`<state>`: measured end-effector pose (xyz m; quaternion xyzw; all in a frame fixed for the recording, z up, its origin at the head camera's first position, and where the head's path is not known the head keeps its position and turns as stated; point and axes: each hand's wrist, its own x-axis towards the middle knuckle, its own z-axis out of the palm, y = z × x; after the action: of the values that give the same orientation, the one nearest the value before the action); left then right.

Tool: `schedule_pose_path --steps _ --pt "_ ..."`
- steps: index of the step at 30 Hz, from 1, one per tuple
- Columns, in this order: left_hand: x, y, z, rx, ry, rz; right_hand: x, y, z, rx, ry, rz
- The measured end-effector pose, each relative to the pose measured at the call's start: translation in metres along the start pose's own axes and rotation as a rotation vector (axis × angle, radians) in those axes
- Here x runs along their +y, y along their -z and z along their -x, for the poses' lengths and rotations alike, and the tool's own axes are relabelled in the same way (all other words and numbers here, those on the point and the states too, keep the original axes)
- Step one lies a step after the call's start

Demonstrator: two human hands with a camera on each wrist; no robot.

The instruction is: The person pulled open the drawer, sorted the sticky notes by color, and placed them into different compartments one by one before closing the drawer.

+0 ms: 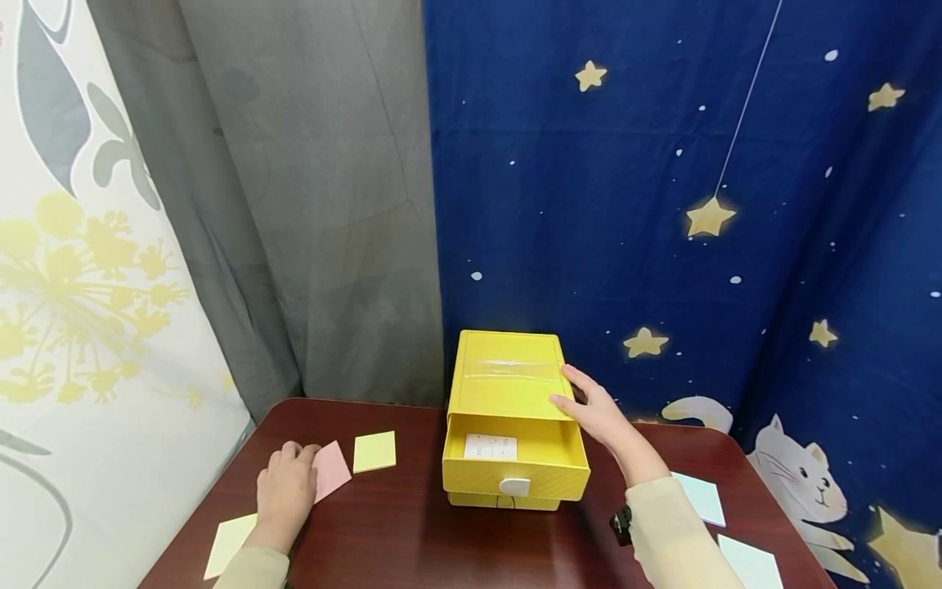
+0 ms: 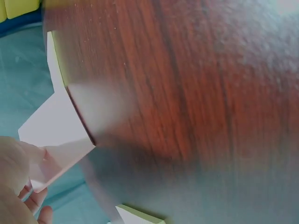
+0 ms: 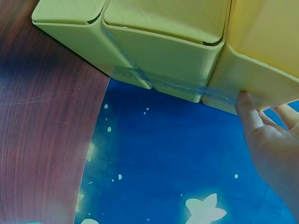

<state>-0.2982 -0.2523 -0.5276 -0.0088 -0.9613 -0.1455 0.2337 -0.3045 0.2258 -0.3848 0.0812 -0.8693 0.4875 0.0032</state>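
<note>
My left hand [image 1: 285, 484] pinches a pink sticky-note pad [image 1: 331, 472] at the table's left side. In the left wrist view the pad [image 2: 56, 123] lies between thumb and fingers. Mid-table stands a yellow drawer box [image 1: 508, 372] with clear tape across its top. Its upper drawer [image 1: 478, 474], with a white knob [image 1: 514, 487], is pulled out, and a white printed slip [image 1: 491, 447] lies inside. With its fingers fairly straight, my right hand [image 1: 599, 413] rests on the box's top right edge. The right wrist view shows that hand [image 3: 275, 144] touching the box's side [image 3: 168, 65].
A yellow note pad [image 1: 374, 451] lies just right of the pink one, and another [image 1: 230, 544] lies near my left forearm. Two pale blue pads [image 1: 701, 499] [image 1: 751, 563] are on the right by my sleeve. Curtains [image 1: 515, 204] hang behind the dark red table [image 1: 383, 532].
</note>
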Motion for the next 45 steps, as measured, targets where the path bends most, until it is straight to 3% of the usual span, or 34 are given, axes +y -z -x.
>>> schedule_pose_path --steps 6,11,15,20,23,35,45 --pt "0.006 0.004 0.0 0.03 -0.047 -0.022 -0.014 0.002 0.006 -0.012 -0.017 -0.017" --pt "0.009 0.004 -0.001 0.105 -0.105 -0.044 -0.027 0.002 0.013 -0.015 -0.032 -0.033" --pt "0.013 0.005 -0.002 0.238 -0.176 -0.011 -0.016 0.002 0.008 -0.007 -0.026 -0.027" --pt "0.021 0.011 -0.003 0.457 -0.331 0.052 0.0 0.0 0.0 0.001 -0.008 -0.012" --pt "0.027 0.015 -0.003 0.522 -0.39 0.072 0.002 0.0 -0.002 0.004 -0.001 -0.016" --pt "0.042 0.021 -0.006 0.677 -0.488 0.193 0.004 -0.002 -0.003 0.013 -0.009 0.003" --pt "0.053 0.027 -0.006 0.653 -0.539 0.2 -0.007 0.0 0.002 0.006 -0.035 -0.015"
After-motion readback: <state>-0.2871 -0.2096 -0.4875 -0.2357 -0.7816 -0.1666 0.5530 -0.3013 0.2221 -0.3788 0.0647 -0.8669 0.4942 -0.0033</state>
